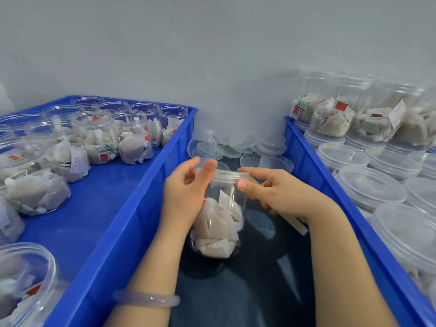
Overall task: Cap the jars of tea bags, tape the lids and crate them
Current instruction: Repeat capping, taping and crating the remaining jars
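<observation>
A clear plastic jar [218,223] of tea bags stands on the dark table between two blue crates, with a clear lid [224,176] on top. My left hand [186,192] holds the jar's left side, thumb up against the lid's rim. My right hand [273,192] pinches the lid's right edge between thumb and forefinger, where a strip of yellowish tape [298,224] runs from the lid back under the palm. The tape roll is hidden.
The left blue crate [132,208] holds several open jars of tea bags [99,135]. The right blue crate [330,185] holds several capped jars [370,187], some stacked. A pile of loose clear lids [247,145] lies by the wall beyond the hands.
</observation>
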Action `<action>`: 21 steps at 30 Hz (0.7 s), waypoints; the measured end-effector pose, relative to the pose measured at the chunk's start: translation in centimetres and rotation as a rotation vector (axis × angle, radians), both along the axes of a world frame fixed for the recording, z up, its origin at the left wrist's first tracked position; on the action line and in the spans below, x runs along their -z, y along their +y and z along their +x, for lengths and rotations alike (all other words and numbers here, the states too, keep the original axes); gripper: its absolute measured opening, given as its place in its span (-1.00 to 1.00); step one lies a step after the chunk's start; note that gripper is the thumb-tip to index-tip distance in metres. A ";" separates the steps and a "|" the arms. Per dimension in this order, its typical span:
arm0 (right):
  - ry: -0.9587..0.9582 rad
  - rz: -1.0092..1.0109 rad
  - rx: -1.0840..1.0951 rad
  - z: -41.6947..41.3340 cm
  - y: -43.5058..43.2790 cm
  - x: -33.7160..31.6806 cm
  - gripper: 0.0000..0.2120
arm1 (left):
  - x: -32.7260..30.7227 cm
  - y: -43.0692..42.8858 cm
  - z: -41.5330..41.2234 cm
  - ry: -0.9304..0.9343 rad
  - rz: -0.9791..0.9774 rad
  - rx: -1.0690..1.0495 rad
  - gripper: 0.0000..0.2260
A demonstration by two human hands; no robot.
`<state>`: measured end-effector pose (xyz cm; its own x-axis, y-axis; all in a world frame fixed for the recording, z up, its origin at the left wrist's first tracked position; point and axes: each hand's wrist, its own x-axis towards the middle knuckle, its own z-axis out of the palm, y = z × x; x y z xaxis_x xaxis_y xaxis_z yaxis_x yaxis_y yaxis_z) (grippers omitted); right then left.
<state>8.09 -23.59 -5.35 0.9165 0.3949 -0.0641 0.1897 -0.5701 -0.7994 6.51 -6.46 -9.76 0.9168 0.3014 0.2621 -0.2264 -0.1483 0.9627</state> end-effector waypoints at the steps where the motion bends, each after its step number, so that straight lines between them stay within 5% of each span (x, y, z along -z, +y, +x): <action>1: -0.020 -0.032 0.018 0.0 0.1 -0.1 -0.28 | -0.3 -0.3 -0.1 -0.006 0.055 -0.074 -0.26; 3: -0.064 -0.085 0.037 -0.1 0.6 -0.1 -0.50 | -0.6 -1.2 -0.3 0.061 0.128 -0.073 -0.22; 8: -0.104 -0.212 0.003 -0.2 1.3 -0.5 -0.22 | 0.1 -2.0 0.0 0.093 -0.022 -0.181 -0.22; 16: -0.180 -0.139 0.123 -0.8 -0.3 -1.9 -0.43 | 0.7 -1.2 0.2 0.064 -0.082 -0.057 -0.36; 21: -0.064 -0.108 0.164 -0.6 -1.2 -1.0 -0.35 | 0.5 -1.4 -0.1 0.044 -0.060 -0.004 -0.42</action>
